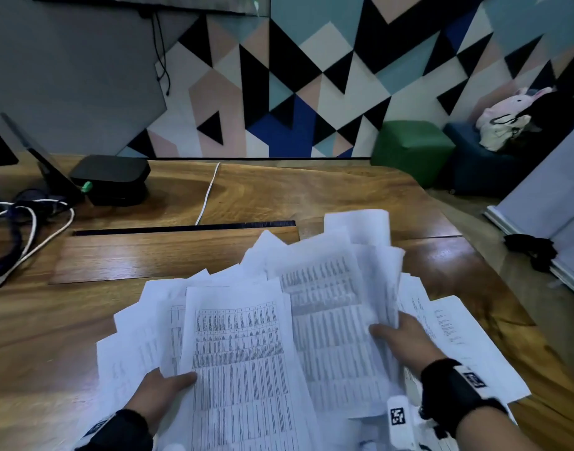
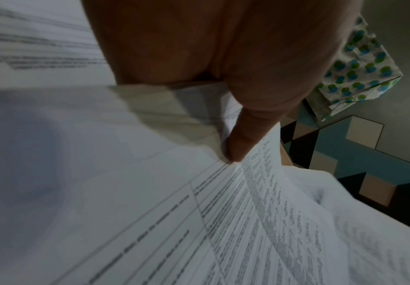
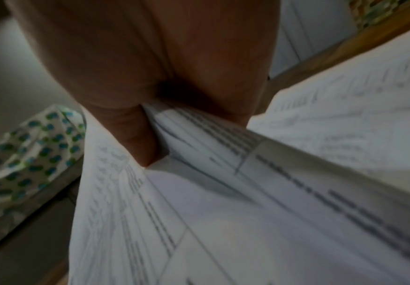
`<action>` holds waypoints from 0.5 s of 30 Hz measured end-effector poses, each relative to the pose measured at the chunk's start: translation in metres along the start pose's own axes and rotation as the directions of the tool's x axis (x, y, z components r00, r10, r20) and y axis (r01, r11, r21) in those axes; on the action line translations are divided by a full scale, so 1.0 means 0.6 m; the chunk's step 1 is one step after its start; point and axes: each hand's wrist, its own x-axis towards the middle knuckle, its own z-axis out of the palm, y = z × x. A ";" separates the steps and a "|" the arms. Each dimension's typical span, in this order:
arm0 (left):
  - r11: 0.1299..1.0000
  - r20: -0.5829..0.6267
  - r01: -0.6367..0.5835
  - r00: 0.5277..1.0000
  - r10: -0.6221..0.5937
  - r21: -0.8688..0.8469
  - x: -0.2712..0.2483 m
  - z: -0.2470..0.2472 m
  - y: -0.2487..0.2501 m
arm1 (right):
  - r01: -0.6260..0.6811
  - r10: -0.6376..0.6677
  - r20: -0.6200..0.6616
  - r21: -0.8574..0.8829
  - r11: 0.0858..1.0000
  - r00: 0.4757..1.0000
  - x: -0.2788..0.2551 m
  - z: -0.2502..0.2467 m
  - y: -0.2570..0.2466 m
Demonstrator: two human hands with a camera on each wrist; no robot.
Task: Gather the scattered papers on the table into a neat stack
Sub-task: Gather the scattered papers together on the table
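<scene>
While fanned, papers in both hands.

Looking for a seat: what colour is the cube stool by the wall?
Green; the cube stool shows best in the head view.

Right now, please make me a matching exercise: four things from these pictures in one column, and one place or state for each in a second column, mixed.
Things:
1. left hand
2. right hand
3. black box
4. green cube seat

Places or states:
A. on the floor beyond the table
B. on the table, far left
C. grips the right side of the papers
D. holds the papers' left side, thumb on top

Pairs: 1-D, 2-C, 3-B, 4-A
</scene>
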 end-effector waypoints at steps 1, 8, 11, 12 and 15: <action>1.000 -0.004 -0.005 1.000 0.005 -0.003 0.000 -0.002 -0.001 | 0.021 -0.021 -0.016 0.024 0.999 1.000 0.000 -0.017 -0.006; 0.996 -0.059 0.011 0.998 -0.006 0.083 0.008 -0.010 0.000 | 0.123 -0.124 -0.002 0.126 0.984 0.992 -0.018 -0.109 -0.050; 0.992 -0.073 -0.007 0.997 0.016 0.127 0.008 -0.018 0.006 | 0.120 -0.110 -0.052 0.258 0.959 0.993 -0.016 -0.132 -0.051; 0.990 -0.089 -0.016 0.996 0.029 0.139 0.004 -0.018 0.011 | 0.116 -0.099 -0.067 0.320 0.940 0.993 -0.013 -0.138 -0.049; 0.989 -0.129 -0.065 0.988 0.083 0.132 -0.008 -0.016 0.016 | 0.128 -0.095 -0.095 0.461 0.878 0.991 -0.006 -0.151 -0.046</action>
